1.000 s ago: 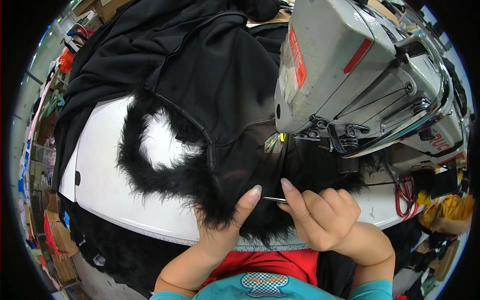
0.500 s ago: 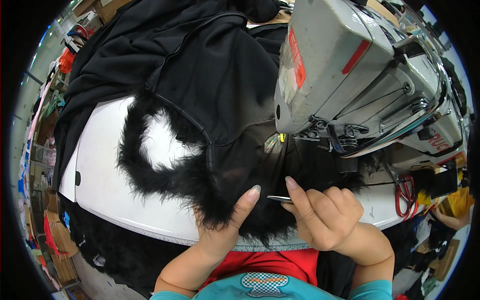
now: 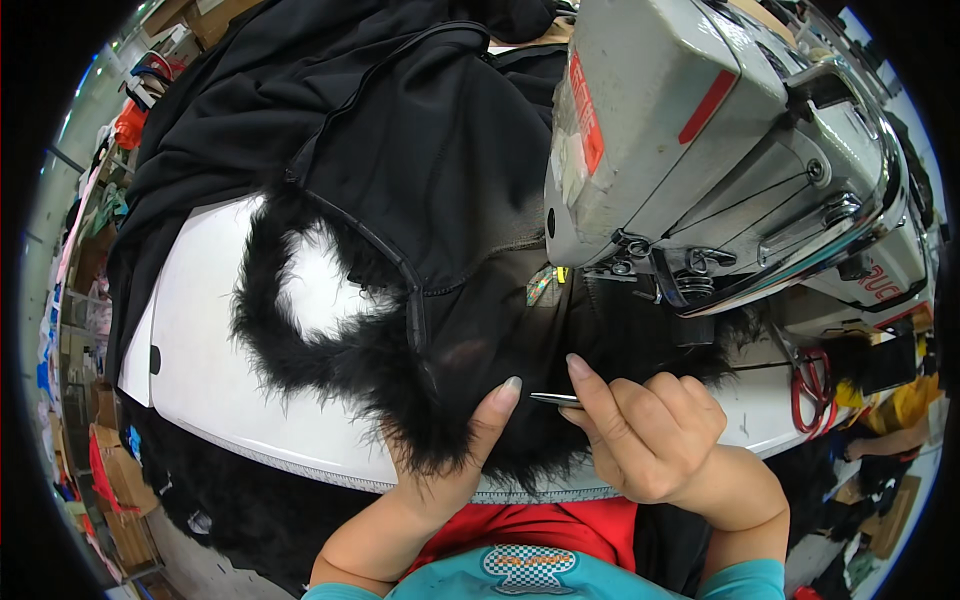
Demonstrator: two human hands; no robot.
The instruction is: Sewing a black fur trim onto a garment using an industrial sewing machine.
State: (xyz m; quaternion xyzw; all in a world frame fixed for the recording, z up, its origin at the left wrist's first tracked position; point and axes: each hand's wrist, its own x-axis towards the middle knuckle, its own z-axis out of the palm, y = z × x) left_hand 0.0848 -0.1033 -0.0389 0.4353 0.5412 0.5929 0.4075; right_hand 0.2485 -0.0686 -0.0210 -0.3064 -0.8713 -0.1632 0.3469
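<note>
My left hand [image 3: 448,462] grips the black garment [image 3: 450,200] along its fluffy fur trim [image 3: 360,360], thumb uppermost near the middle of the lower seam area. My right hand [image 3: 652,440] is closed on slim metal tweezers [image 3: 550,399], which point left toward my left thumb over the dark fabric. The trim forms a loop on the white table [image 3: 200,330]. Just beyond my hands, the garment runs under the needle area of a grey industrial sewing machine [image 3: 660,140], beside a small yellow part [image 3: 561,275]; fabric details under my fingers are hard to make out.
Red-handled scissors [image 3: 812,395] lie right of the machine. At the far right another person's arm [image 3: 890,440] reaches near yellow fabric [image 3: 900,400]. Dark fur material [image 3: 220,500] hangs below the table's front edge. Cluttered shelves and boxes [image 3: 130,460] line the left side.
My hands and the tweezers have shifted only slightly, still gripping as before. At the far right, the other person's arm has come into view beside the yellow fabric.
</note>
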